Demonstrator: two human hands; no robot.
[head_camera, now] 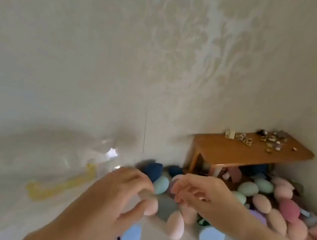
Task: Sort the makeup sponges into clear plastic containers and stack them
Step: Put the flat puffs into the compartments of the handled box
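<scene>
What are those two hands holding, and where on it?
The left hand pinches a pale pink sponge by its side. The right hand reaches into the pile; its hold cannot be told.

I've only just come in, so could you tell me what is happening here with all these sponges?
A person is working over a pile of egg-shaped makeup sponges on a white surface. The left hand pinches a pale pink sponge in its fingers. The right hand reaches into the pile; whether it holds anything is unclear. Clear plastic packaging lies to the left, blurred.
</scene>
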